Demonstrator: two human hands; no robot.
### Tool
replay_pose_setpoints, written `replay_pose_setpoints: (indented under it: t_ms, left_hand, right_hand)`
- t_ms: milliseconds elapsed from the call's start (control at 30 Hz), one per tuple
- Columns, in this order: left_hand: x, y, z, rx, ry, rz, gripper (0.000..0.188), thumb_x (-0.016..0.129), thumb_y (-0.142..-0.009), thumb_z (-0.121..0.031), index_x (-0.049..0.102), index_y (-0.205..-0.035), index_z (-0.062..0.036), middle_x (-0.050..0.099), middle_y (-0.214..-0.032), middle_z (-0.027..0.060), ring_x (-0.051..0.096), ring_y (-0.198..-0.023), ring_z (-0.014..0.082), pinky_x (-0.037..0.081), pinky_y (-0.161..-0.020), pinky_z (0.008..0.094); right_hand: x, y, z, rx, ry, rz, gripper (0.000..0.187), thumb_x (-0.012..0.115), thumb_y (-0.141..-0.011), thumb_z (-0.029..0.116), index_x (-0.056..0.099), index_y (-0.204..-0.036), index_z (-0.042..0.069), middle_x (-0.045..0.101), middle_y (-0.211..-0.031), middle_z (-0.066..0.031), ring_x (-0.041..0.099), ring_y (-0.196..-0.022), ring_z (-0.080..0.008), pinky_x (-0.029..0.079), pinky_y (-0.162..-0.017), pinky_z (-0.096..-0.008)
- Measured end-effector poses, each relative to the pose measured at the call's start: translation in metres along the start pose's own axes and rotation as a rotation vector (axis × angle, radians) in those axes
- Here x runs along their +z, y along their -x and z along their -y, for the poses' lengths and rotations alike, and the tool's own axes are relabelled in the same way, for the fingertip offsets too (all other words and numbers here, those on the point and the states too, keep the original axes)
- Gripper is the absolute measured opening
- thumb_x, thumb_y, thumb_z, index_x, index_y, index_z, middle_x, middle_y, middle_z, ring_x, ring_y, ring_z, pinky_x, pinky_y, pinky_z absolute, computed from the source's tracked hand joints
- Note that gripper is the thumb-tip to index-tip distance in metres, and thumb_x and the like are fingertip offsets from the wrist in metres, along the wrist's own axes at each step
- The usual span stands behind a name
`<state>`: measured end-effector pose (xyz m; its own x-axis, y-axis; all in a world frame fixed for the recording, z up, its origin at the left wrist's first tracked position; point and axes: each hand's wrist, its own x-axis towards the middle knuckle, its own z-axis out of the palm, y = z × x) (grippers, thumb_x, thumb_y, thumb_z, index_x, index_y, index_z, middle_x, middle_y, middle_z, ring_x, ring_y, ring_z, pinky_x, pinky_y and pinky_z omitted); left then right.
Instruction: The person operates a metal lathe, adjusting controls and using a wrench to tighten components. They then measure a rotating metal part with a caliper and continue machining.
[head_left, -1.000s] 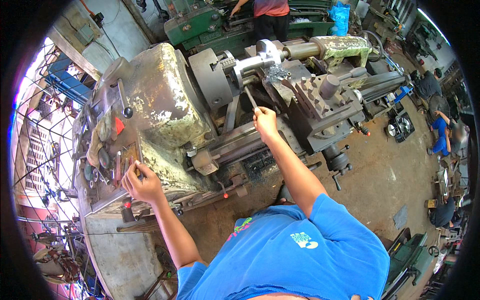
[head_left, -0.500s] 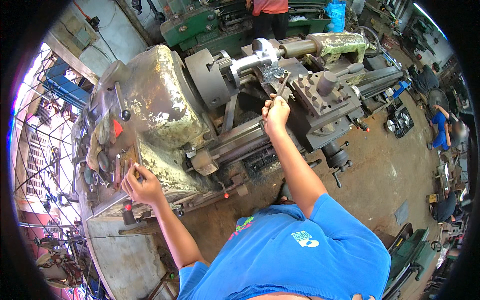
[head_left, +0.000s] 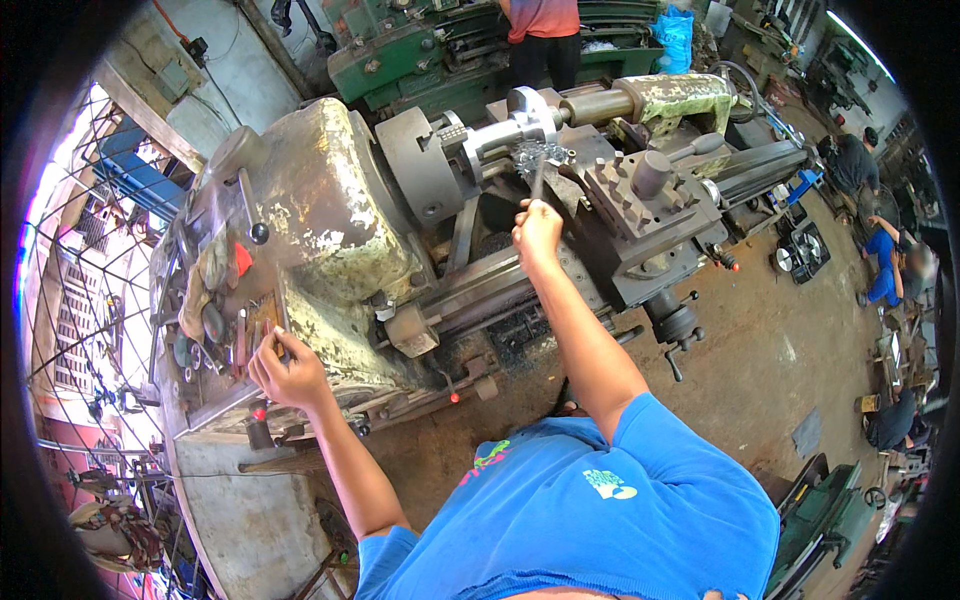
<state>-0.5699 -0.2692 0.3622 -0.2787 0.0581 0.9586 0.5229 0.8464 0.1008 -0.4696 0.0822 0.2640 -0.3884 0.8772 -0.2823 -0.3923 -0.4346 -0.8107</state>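
- Standing at a large metal lathe with a worn, paint-chipped headstock (head_left: 320, 195), dressed in a blue short-sleeved T-shirt (head_left: 560, 500).
- Gripping a slim, dark metal rod (head_left: 540, 181) in the bare right hand (head_left: 537, 232), with fingers curled tight and clamped around its near end.
- Pointing the rod away from the body, toward a loose tangle of silvery metal shavings (head_left: 537, 156); cannot tell from this angle whether touching them or just short.
- Facing, just beyond the shavings, a bright, machined metal workpiece (head_left: 497, 134), set between a broad grey steel chuck (head_left: 420, 165) on the left and a cylindrical brownish tailstock quill (head_left: 600, 105) on the right.
- Reaching past the left side of a square, dark-grey tool post studded with bolts (head_left: 625, 195), with the right hand apart from it.
- Resting or hovering, cannot tell which, with the bare left hand (head_left: 287, 368) near narrow metal bars (head_left: 240, 340) at the lathe's left end.
- Drawing left thumb and fingertips close together; cannot tell whether pinched on anything.
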Motion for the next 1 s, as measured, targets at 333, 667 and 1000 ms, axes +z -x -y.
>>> replay_pose_setpoints:
  t_ms: [333,667,1000]
  left_hand:
    - [0.000,-0.001,0.001,0.032,0.030,-0.011,0.009,0.071,-0.085,-0.011,0.066,-0.084,-0.0031,0.068,-0.081,0.0090,0.063,-0.076,0.0281,0.049,-0.071,0.0401]
    - [-0.001,-0.002,-0.003,0.035,0.032,-0.023,0.008,0.071,-0.084,-0.009,0.066,-0.083,-0.0028,0.067,-0.078,0.0093,0.062,-0.072,0.0289,0.049,-0.068,0.0403]
    - [0.000,-0.001,-0.002,0.048,0.014,-0.028,0.006,0.070,-0.084,-0.005,0.064,-0.083,-0.0029,0.067,-0.080,0.0064,0.061,-0.071,0.0243,0.049,-0.069,0.0371]
  right_hand:
    - [-0.059,0.014,-0.083,-0.128,0.606,0.040,0.028,0.046,-0.103,0.023,0.062,-0.101,0.001,0.049,-0.063,0.0022,0.043,-0.050,-0.0072,0.035,-0.044,-0.0258]
    - [-0.041,0.006,-0.033,-0.298,0.193,-0.022,0.027,0.044,-0.103,0.022,0.060,-0.100,0.001,0.051,-0.065,0.0002,0.047,-0.053,-0.0085,0.038,-0.050,-0.0265]
    - [-0.024,-0.022,-0.049,0.006,0.349,0.115,0.027,0.045,-0.103,0.022,0.061,-0.095,0.002,0.049,-0.062,0.0009,0.040,-0.043,-0.0081,0.032,-0.039,-0.0252]
